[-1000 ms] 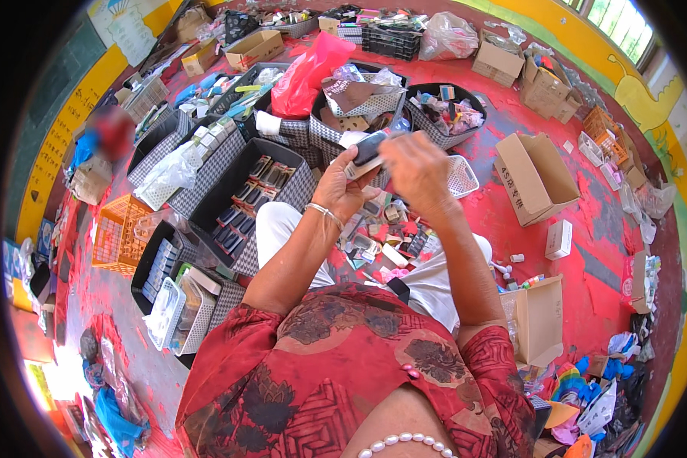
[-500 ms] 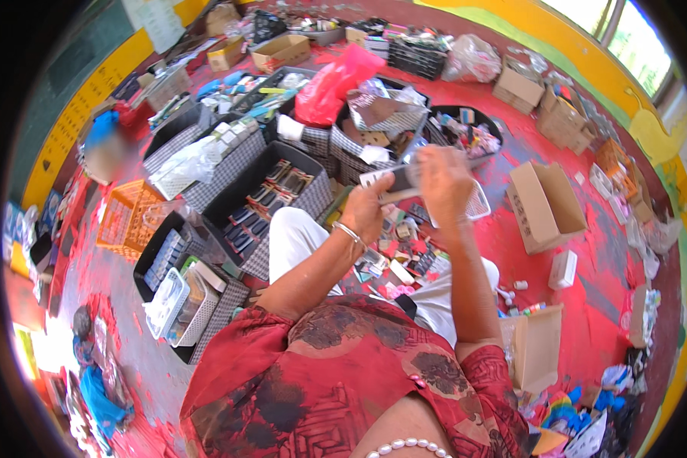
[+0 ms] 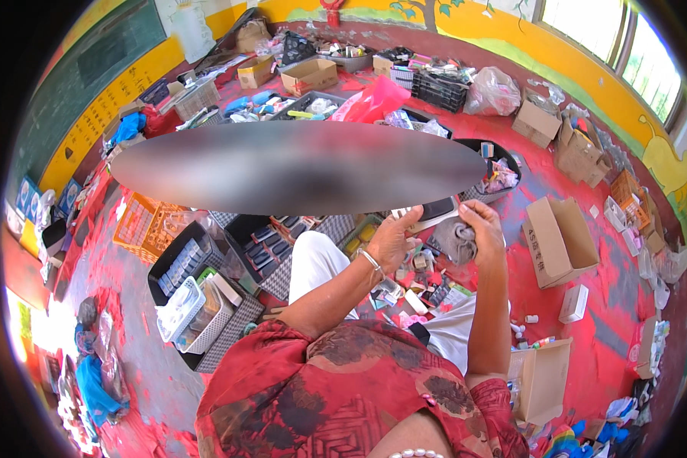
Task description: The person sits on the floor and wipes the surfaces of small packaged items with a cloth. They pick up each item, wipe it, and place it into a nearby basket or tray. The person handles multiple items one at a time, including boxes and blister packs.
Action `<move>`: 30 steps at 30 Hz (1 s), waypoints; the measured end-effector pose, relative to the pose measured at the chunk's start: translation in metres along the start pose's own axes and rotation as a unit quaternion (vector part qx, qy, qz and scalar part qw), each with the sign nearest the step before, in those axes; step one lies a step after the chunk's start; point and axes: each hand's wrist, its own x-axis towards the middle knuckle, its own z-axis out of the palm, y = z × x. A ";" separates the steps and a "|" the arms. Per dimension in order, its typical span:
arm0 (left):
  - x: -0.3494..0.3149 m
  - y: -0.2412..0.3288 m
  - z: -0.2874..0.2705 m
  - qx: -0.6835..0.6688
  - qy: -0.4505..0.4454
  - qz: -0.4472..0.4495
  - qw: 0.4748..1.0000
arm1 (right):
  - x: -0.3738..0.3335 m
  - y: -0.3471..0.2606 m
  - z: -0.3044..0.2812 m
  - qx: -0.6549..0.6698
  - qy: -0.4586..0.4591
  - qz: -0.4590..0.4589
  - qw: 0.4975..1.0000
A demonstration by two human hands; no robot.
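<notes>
Both my hands are raised over the floor in front of my lap, closed on one flat, pale package with a dark panel (image 3: 440, 209). My left hand (image 3: 391, 243) grips its left end with the thumb on top. At the right end, the fingers of my right hand (image 3: 482, 229) pinch the edge. Just below the package shows a crumpled grey thing (image 3: 458, 243), partly hidden by my right hand. Small boxes and loose packets (image 3: 427, 286) lie scattered on the floor between my white-trousered legs.
A checked bin of dark packs (image 3: 271, 248) stands left of my knee, beside a black bin with white baskets (image 3: 198, 305) and an orange crate (image 3: 141, 221). Open cardboard boxes (image 3: 559, 244) stand at the right. A large blurred oval hides the middle distance.
The view has tilted up, showing more wall. My right hand, smeared over the package before, now pinches its right end; the package shows its dark panel more plainly.
</notes>
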 end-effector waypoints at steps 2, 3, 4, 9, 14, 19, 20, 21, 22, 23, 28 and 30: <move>-0.002 0.003 -0.005 0.009 -0.047 -0.034 0.998 | 0.003 -0.011 -0.007 -0.081 -0.007 -0.027 0.996; -0.003 0.006 -0.008 0.011 -0.069 -0.055 0.996 | 0.004 -0.018 -0.011 -0.122 -0.007 -0.034 0.992; -0.001 0.014 -0.013 0.027 -0.155 -0.055 0.986 | 0.004 -0.024 -0.015 -0.139 -0.002 -0.038 0.990; 0.010 0.028 -0.013 0.210 -0.192 0.008 0.959 | 0.015 -0.039 -0.013 -0.493 -0.128 -0.390 0.767; 0.002 0.018 0.006 0.022 -0.200 -0.054 0.978 | 0.011 -0.051 -0.006 -0.307 -0.063 -0.147 0.938; 0.000 0.019 0.010 0.024 -0.128 -0.042 0.991 | 0.008 -0.058 0.011 -0.080 0.181 -0.178 0.964; 0.002 0.017 0.011 0.036 -0.104 -0.050 0.993 | 0.006 -0.052 0.019 -0.196 0.190 -0.245 0.930; 0.004 0.014 0.012 0.021 -0.120 -0.012 0.992 | 0.005 -0.044 0.027 -0.310 0.185 -0.330 0.872; 0.006 0.012 0.013 0.014 -0.113 0.012 0.993 | 0.000 -0.034 0.036 -0.357 0.151 -0.323 0.863; 0.007 0.010 0.014 -0.003 -0.144 0.050 0.988 | -0.004 -0.023 0.045 -0.403 0.100 -0.348 0.840; 0.005 0.013 0.005 0.006 -0.038 0.025 0.999 | -0.034 0.000 0.052 -0.503 -0.010 -0.317 0.804; 0.008 0.017 0.001 0.016 -0.034 0.049 0.998 | -0.038 -0.008 0.041 -0.472 -0.080 -0.229 0.847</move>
